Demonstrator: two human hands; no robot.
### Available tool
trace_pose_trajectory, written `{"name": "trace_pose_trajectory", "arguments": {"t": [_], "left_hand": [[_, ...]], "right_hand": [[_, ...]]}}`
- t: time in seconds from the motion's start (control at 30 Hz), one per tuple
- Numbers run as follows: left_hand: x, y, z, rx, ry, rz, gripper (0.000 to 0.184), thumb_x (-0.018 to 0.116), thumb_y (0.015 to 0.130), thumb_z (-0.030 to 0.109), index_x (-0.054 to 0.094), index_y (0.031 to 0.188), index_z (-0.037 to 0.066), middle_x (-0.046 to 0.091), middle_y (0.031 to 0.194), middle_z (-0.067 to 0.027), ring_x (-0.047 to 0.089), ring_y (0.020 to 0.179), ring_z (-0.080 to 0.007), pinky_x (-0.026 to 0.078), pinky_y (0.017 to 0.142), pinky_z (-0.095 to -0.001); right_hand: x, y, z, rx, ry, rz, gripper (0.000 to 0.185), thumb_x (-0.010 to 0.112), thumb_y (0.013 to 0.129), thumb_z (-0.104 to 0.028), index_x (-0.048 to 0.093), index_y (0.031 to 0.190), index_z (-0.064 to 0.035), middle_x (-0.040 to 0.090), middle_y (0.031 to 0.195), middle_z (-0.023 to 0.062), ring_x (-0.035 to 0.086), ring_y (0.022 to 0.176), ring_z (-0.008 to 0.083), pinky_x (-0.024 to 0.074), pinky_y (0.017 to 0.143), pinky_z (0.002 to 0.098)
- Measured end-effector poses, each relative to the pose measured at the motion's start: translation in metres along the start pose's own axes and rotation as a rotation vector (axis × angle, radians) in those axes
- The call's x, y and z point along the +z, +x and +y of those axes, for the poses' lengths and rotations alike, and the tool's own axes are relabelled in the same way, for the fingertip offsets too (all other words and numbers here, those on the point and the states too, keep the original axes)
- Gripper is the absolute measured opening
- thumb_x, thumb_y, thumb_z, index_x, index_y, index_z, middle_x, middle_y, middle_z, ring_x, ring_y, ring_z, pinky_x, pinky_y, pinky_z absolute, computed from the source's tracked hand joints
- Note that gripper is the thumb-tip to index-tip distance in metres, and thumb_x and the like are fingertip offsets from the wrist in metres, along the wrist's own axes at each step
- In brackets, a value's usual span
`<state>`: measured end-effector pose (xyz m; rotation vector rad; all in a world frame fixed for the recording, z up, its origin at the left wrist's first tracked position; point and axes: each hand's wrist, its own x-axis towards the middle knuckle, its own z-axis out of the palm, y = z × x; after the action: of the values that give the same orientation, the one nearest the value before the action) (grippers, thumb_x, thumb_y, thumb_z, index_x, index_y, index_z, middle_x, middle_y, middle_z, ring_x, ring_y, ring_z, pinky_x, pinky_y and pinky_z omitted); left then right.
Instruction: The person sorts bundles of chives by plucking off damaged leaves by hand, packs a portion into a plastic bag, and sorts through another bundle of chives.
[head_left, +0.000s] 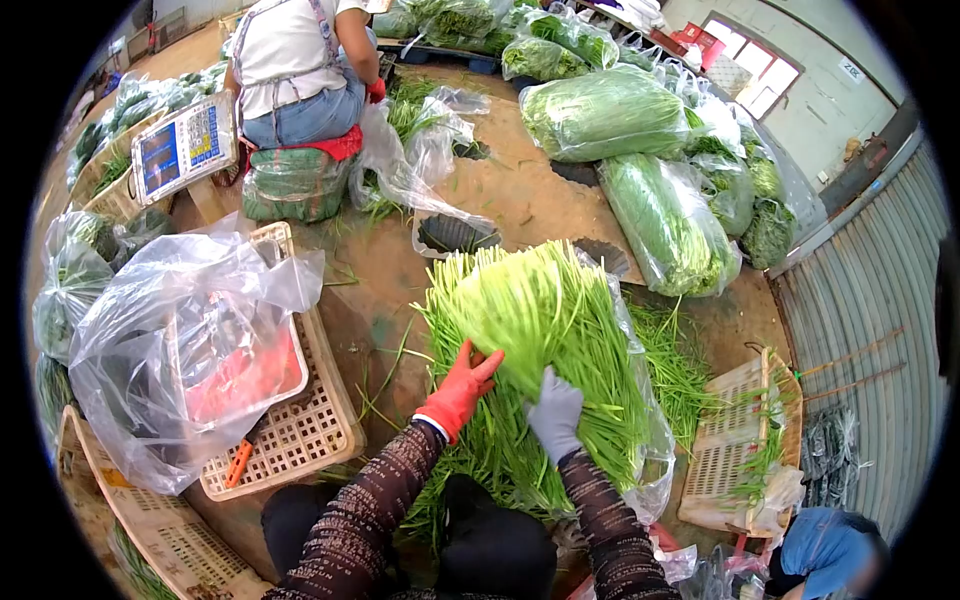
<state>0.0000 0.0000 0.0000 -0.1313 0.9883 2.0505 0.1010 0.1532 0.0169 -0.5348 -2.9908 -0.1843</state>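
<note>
Greens [540, 320], under left hand [463, 392], right hand [556, 415]

The heap of long greens [600, 360] lies mid-floor, with a plastic sheet [655, 440] under its right edge. To its left is a crate [335, 430]; a tray [301, 365] sits on it, under a plastic bag [125, 350], and a handled tool [240, 463] lies near its front edge. Behind the crate stands a display panel [185, 150], and right of that a person [290, 75] sits on a sack [295, 187]. Bagged greens [605, 115] lie behind the heap, to the right. Loose greens [678, 365] lie between the heap and a right-hand basket [725, 440], just before a wall [870, 290].
</note>
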Motion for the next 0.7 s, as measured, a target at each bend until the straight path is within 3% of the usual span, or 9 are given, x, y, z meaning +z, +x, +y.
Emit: {"name": "trace_pose_trajectory", "arguments": {"t": [0.1,0.17,0.23,0.27,0.37,0.4,0.5,0.6,0.7], "left_hand": [[-0.005,0.020,-0.011,0.475,0.728,-0.153,0.077,0.058,0.074,-0.012,0.032,0.139,0.019,0.038,0.137,-0.0172,0.044,0.121,-0.0317,0.036,0.099,-0.0365],[-0.019,0.029,-0.021,0.696,1.204,-0.026,0.079,0.060,0.072,-0.013,0.033,0.139,0.019,0.041,0.134,-0.0173,0.047,0.119,-0.0295,0.038,0.097,-0.0357],[0.012,0.014,-0.002,0.497,0.575,-0.053,0.074,0.058,0.074,-0.012,0.035,0.137,0.018,0.041,0.134,-0.0188,0.045,0.121,-0.0289,0.037,0.098,-0.0356],[0.028,0.006,0.015,0.261,0.322,0.120,0.073,0.056,0.072,-0.014,0.039,0.136,0.018,0.040,0.134,-0.0212,0.044,0.122,-0.0296,0.037,0.099,-0.0353],[0.001,0.020,-0.008,0.137,0.080,0.108,0.077,0.048,0.066,-0.020,0.041,0.134,0.016,0.034,0.135,-0.0283,0.039,0.124,-0.0343,0.033,0.103,-0.0355],[-0.011,0.024,-0.020,0.296,0.378,0.085,0.071,0.059,0.070,-0.003,0.035,0.136,0.008,0.036,0.135,-0.0251,0.041,0.123,-0.0315,0.033,0.102,-0.0352],[-0.015,0.014,-0.010,0.610,1.411,0.003,0.078,0.056,0.067,-0.012,0.034,0.138,0.012,0.030,0.139,-0.0252,0.036,0.126,-0.0361,0.031,0.104,-0.0353],[-0.009,0.016,-0.017,0.518,1.290,-0.029,0.085,0.044,0.064,-0.021,0.029,0.140,0.013,0.023,0.142,-0.0277,0.032,0.130,-0.0336,0.028,0.106,-0.0333],[0.025,0.021,-0.010,0.124,-0.092,0.039,0.079,0.061,0.079,0.005,0.016,0.144,0.011,0.013,0.147,-0.0224,0.015,0.137,-0.0327,0.018,0.109,-0.0377]], "right_hand": [[-0.001,-0.007,-0.007,-0.216,-0.168,0.094,0.084,0.076,0.061,-0.043,0.044,0.122,0.0053,0.055,0.081,0.0087,0.056,0.069,0.0228,0.0409,0.063,0.0366],[-0.020,-0.012,-0.017,-0.226,-0.177,-0.018,0.088,0.075,0.059,-0.049,0.044,0.120,0.0066,0.055,0.084,0.0100,0.056,0.069,0.0219,0.0404,0.061,0.0360],[-0.054,-0.006,-0.014,-0.239,-0.221,-0.023,0.080,0.073,0.061,-0.051,0.048,0.116,0.0007,0.055,0.076,0.0079,0.056,0.064,0.0206,0.0404,0.056,0.0349],[-0.072,0.002,-0.011,-0.227,-0.209,-0.059,0.072,0.071,0.065,-0.052,0.050,0.113,-0.0029,0.053,0.070,0.0063,0.055,0.059,0.0198,0.0399,0.053,0.0342],[-0.094,0.035,0.011,-0.079,0.074,0.071,0.041,0.061,0.080,-0.045,0.058,0.098,-0.0090,0.054,0.060,0.0051,0.054,0.051,0.0170,0.0383,0.045,0.0321],[-0.089,0.046,0.023,-0.019,0.261,0.219,0.039,0.058,0.083,-0.045,0.060,0.097,-0.0091,0.056,0.062,0.0054,0.054,0.051,0.0149,0.0377,0.044,0.0309],[-0.081,0.072,0.050,0.219,0.484,0.358,0.036,0.058,0.084,-0.039,0.061,0.097,-0.0061,0.062,0.069,0.0079,0.058,0.055,0.0196,0.0447,0.049,0.0322],[-0.084,0.048,0.044,0.282,0.773,0.229,0.044,0.060,0.083,-0.038,0.057,0.108,-0.0029,0.065,0.087,0.0136,0.062,0.076,0.0264,0.0488,0.070,0.0364],[-0.067,0.017,0.032,-0.046,0.388,0.365,0.052,0.061,0.082,-0.039,0.051,0.117,-0.0014,0.060,0.105,0.0160,0.056,0.098,0.0295,0.0421,0.087,0.0400]]}}
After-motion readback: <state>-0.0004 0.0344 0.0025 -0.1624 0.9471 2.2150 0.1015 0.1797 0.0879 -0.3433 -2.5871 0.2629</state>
